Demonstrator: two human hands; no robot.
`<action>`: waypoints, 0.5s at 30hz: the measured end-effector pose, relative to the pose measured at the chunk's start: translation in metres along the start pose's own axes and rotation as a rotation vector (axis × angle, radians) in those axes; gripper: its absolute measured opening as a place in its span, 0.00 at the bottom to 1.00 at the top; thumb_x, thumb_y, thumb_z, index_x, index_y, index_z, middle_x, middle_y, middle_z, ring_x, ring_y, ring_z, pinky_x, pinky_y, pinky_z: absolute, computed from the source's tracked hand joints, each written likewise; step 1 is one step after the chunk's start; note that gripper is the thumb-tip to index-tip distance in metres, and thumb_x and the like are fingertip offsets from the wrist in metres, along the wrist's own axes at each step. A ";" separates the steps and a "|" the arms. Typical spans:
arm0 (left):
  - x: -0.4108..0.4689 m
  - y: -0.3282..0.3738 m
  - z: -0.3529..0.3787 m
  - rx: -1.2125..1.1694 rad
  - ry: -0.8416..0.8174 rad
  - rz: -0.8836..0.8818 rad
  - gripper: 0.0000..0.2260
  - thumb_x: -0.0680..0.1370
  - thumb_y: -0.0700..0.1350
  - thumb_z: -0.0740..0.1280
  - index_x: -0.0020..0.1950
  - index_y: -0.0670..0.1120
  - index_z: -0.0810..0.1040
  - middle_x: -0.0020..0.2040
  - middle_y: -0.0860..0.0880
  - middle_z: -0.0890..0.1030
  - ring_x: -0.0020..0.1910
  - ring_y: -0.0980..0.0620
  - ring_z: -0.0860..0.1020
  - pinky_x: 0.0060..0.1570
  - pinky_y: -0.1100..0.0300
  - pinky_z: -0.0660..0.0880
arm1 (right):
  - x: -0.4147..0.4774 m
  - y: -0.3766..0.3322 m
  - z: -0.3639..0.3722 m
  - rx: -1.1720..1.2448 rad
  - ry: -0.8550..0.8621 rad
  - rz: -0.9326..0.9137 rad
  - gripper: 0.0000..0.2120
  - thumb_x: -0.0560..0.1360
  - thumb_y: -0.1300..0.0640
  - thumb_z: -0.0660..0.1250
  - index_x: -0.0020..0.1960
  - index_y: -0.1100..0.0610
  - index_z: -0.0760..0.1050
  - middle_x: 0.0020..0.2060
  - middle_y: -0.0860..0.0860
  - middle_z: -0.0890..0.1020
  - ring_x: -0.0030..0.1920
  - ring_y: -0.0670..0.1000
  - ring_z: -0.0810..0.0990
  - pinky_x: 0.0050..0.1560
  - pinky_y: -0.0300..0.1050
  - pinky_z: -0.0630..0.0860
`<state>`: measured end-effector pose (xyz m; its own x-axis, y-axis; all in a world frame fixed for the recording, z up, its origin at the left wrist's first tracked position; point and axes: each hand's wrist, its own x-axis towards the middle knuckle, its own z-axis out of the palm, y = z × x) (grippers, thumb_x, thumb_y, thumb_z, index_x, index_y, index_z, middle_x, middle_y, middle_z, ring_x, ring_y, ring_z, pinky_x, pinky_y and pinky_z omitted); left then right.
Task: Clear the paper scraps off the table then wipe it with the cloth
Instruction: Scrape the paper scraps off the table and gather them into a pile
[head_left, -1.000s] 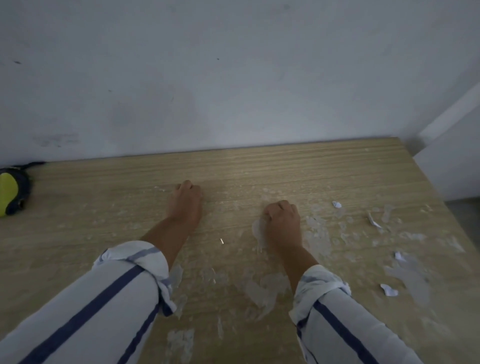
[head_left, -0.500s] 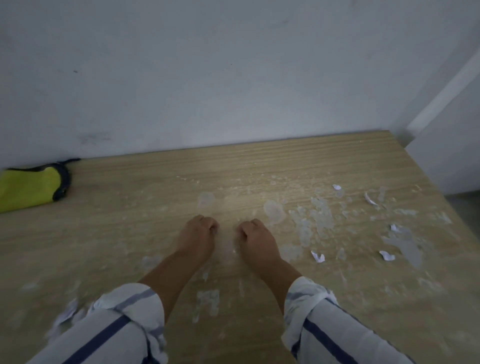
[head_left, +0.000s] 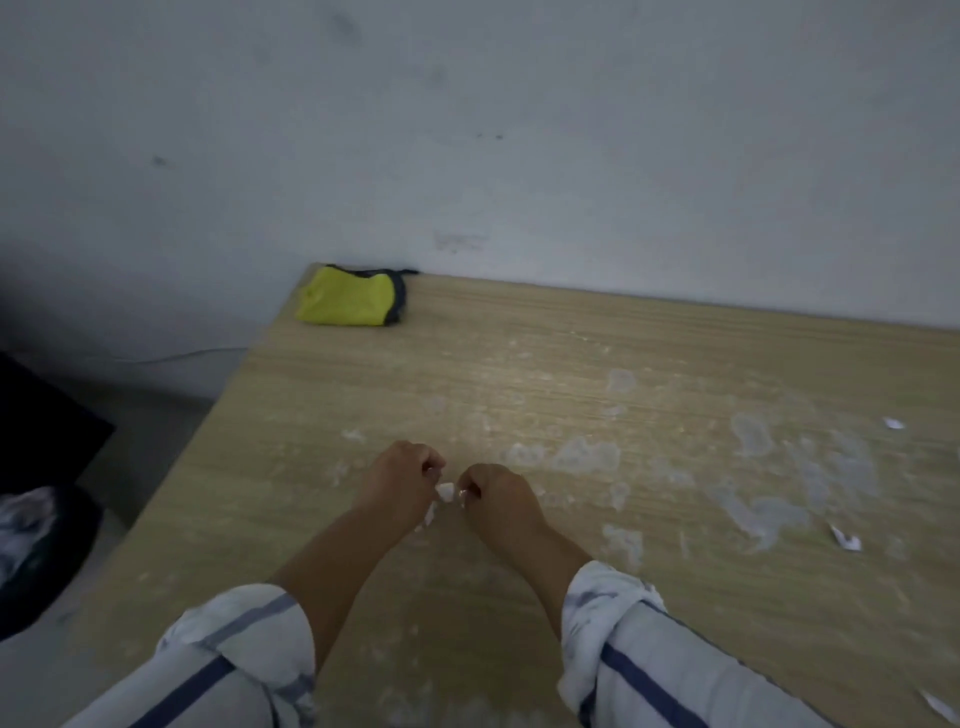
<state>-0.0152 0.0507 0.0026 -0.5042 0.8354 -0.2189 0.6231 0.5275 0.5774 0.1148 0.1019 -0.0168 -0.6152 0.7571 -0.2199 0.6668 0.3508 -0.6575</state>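
My left hand and my right hand sit close together on the wooden table, both with fingers curled. White paper scraps show between the two hands, gathered and held by the curled fingers. More paper scraps lie to the right, one small scrap near the right side and another farther back. A yellow cloth with a dark edge lies at the table's far left corner by the wall. Pale smeared patches cover the tabletop.
The table's left edge runs diagonally from the cloth toward me. Below it on the floor stands a dark bin with white stuff inside. A grey wall backs the table. A thin cable runs along the floor at the wall.
My hands have drawn together and toward the table's left side, pulling scraps into a small pile between them. The view has swung left, bringing the cloth, table edge and bin into sight.
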 end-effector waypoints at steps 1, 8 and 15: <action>-0.002 -0.011 -0.006 0.000 -0.004 -0.024 0.08 0.76 0.39 0.65 0.52 0.44 0.82 0.52 0.45 0.82 0.51 0.49 0.79 0.45 0.63 0.70 | 0.001 -0.009 0.006 0.015 -0.005 0.000 0.10 0.75 0.62 0.59 0.52 0.60 0.78 0.52 0.59 0.80 0.51 0.59 0.78 0.44 0.42 0.68; -0.013 -0.043 -0.016 0.039 -0.080 -0.032 0.09 0.76 0.40 0.64 0.51 0.45 0.83 0.49 0.44 0.83 0.47 0.47 0.80 0.38 0.64 0.66 | 0.010 -0.038 0.025 0.053 -0.002 0.029 0.10 0.75 0.63 0.58 0.48 0.65 0.77 0.48 0.61 0.79 0.48 0.59 0.77 0.42 0.45 0.69; -0.016 -0.040 -0.010 -0.032 -0.064 -0.024 0.17 0.77 0.35 0.58 0.63 0.45 0.75 0.62 0.45 0.77 0.58 0.47 0.76 0.52 0.59 0.71 | 0.005 -0.031 0.031 0.013 -0.007 0.011 0.17 0.77 0.60 0.59 0.65 0.59 0.72 0.62 0.58 0.73 0.62 0.57 0.72 0.61 0.44 0.67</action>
<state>-0.0381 0.0152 -0.0090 -0.4790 0.8311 -0.2826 0.5910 0.5434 0.5962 0.0777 0.0779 -0.0195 -0.6108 0.7570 -0.2321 0.6682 0.3355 -0.6640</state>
